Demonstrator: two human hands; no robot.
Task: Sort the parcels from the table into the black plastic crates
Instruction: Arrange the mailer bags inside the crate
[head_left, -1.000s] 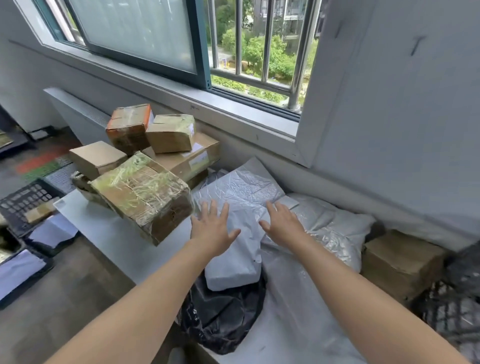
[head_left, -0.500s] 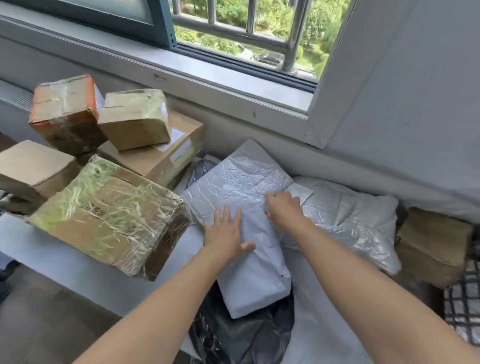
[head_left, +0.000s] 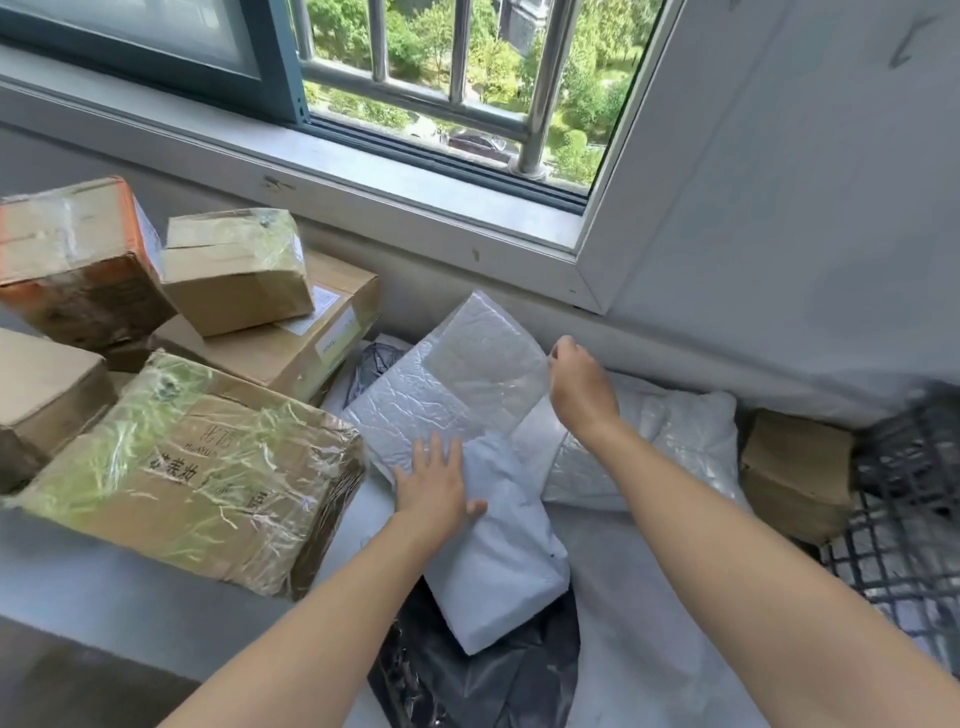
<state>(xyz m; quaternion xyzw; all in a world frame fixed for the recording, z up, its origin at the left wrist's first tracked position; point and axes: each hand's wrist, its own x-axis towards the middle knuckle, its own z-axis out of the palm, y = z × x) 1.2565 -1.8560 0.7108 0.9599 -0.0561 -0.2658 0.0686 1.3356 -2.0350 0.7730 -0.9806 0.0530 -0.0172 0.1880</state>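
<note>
Head view, nearest first: a black plastic bag (head_left: 467, 670) spills over the near edge of the worktop (head_left: 78, 582), and on top of it lies a white poly parcel (head_left: 498, 566), its near corner sticking out past the edge. The left hand (head_left: 434, 488) lies flat on the far end of that parcel, fingers straight and slightly spread, the tips reaching the lower edge of a silver bubble mailer (head_left: 457, 384). That mailer is tilted up off the pile, and the right hand (head_left: 576, 384) has its fingers curled round the mailer's right edge, pinching it. To the left a big taped carton (head_left: 197, 467) sits just beside the parcels, leaving only a narrow strip of bare worktop along the near edge. To the right, padded white bags (head_left: 691, 431) lie under the right forearm, with a brown box (head_left: 795, 467) beyond them. A black crate (head_left: 904, 499) stands at the far right edge; pale shapes show through its mesh, but I cannot tell what they are. Further back, stacked cartons (head_left: 234, 275) crowd the left side up to the wall below the window sill (head_left: 363, 171).
</note>
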